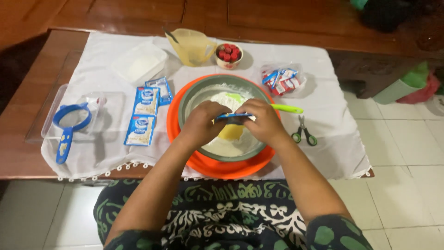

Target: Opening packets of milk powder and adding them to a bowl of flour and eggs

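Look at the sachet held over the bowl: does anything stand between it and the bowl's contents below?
Nothing visible does. Both the left hand and right hand hold the blue sachet directly above the white powder in the grey bowl.

The person wears a dark garment (222, 217) printed with green leaf and vine shapes and white branching, coral-like patterns, its short sleeves (333, 234) ending above the elbows, leaving both forearms bare, with no rings, watch or bracelets showing on the hands.
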